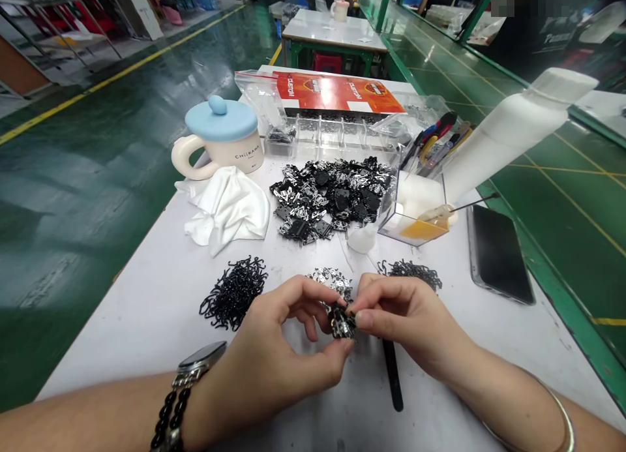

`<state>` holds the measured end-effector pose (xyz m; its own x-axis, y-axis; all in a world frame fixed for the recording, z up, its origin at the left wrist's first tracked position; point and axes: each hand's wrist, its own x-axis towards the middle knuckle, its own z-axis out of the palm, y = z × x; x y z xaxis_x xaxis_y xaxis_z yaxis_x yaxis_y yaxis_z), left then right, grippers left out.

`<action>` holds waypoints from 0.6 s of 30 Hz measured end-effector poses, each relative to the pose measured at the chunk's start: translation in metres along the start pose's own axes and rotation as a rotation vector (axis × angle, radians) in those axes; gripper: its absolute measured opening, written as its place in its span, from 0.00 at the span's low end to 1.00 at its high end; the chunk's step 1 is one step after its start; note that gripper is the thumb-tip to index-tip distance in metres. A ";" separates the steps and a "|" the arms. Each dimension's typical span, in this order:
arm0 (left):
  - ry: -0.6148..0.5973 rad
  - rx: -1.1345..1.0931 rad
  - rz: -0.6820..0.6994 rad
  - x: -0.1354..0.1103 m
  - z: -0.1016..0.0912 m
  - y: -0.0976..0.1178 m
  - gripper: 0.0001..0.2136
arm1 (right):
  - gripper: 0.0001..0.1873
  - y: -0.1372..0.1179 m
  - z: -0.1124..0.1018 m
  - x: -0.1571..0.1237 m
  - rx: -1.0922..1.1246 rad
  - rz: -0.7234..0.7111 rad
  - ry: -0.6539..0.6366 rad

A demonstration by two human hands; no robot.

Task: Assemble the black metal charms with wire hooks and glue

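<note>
Between thumb and fingers, my left hand (288,347) grips a small black-and-silver mechanical part (343,323) above the table. My right hand (405,315) has its thumb and forefinger pinched together at the part's right side; whatever small piece lies in the pinch is hidden. Beneath the right hand, a slim black tool (392,377) lies on the table, its upper end covered. Small silver metal pieces (332,279) are spread just beyond the hands. A heap of black hooked pieces (235,292) sits to the left, and a smaller pile of dark pieces (415,272) to the right.
Farther back lies a large heap of black-and-silver parts (332,194). A lidded mug (225,142) and white cloth (227,210) stand left. At right are a clear tool holder (415,224), a tall white bottle (508,135) and a phone (499,253). Behind is a clear divided tray (327,134).
</note>
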<state>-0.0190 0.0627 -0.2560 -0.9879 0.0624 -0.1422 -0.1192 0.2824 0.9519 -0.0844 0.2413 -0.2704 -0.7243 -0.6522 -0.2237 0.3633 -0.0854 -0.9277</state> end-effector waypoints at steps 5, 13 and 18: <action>0.011 0.004 -0.004 -0.001 0.000 -0.002 0.13 | 0.05 -0.001 0.001 0.001 -0.032 0.025 0.016; 0.019 0.005 0.021 0.001 0.002 -0.005 0.12 | 0.07 -0.004 -0.002 0.001 -0.071 0.079 -0.005; 0.015 0.008 0.018 0.000 0.002 -0.008 0.13 | 0.06 -0.007 -0.003 0.001 -0.065 0.110 -0.025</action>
<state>-0.0178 0.0623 -0.2640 -0.9912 0.0533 -0.1210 -0.1006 0.2892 0.9520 -0.0895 0.2436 -0.2650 -0.6673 -0.6734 -0.3182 0.4003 0.0360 -0.9157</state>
